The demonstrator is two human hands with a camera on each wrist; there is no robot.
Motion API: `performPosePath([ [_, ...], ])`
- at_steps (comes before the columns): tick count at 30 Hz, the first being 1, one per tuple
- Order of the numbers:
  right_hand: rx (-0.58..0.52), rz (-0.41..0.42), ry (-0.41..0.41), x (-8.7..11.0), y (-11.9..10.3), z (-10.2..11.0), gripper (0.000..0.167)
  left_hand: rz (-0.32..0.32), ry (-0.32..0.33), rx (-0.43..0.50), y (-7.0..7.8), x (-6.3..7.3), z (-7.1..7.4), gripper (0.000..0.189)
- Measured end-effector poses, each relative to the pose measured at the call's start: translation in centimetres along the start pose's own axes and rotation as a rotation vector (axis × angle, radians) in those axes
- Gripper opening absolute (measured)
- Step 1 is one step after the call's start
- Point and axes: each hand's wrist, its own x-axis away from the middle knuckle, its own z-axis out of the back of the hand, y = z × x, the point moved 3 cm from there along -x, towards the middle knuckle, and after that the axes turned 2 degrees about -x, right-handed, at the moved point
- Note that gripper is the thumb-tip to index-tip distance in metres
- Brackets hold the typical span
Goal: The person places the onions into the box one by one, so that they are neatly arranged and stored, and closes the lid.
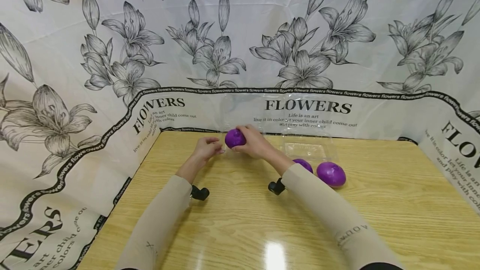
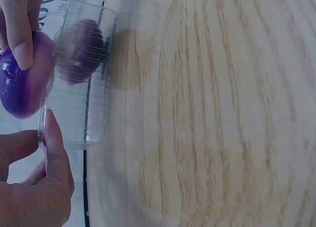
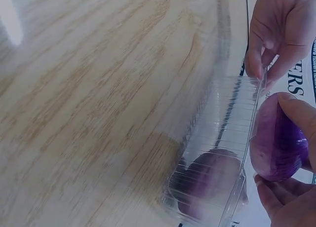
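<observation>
My right hand grips a purple onion, thumb on one side and fingers on the other, at the open top of a clear plastic container. Between its thumb and fingers, my left hand pinches the container's rim. A second purple onion shows through the ribbed wall, inside the container at the end away from my left hand; from the head it is hidden behind my right hand.
Right of my right forearm lie two more purple onions, one in full view and another partly covered by the sleeve. Behind them stands another clear container with its lid raised. A flower-printed cloth borders the wooden table.
</observation>
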Motion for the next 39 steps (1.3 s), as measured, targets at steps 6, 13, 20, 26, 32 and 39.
performPosePath([
  [6,0.028,-0.009,-0.001,-0.8,0.0,-0.5,0.079,-0.025,0.006,0.003,0.2,0.2,0.0,0.040],
  [13,0.066,-0.034,0.006,-1.5,0.2,-1.3,0.080,-0.035,0.003,0.004,0.1,0.4,0.0,0.040],
  [20,0.135,-0.035,-0.006,-2.2,0.3,-2.0,0.080,-0.010,0.004,-0.013,0.0,0.2,0.1,0.045],
  [26,0.141,-0.054,-0.017,-2.8,0.4,-2.3,0.079,-0.010,0.014,-0.017,0.3,0.3,0.0,0.044],
  [32,0.144,-0.084,-0.024,-3.2,0.5,-2.3,0.078,-0.016,0.013,-0.012,0.4,0.2,0.0,0.045],
  [39,0.173,-0.099,-0.043,-3.6,0.4,-2.3,0.075,-0.006,0.018,-0.013,0.3,0.3,0.0,0.045],
])
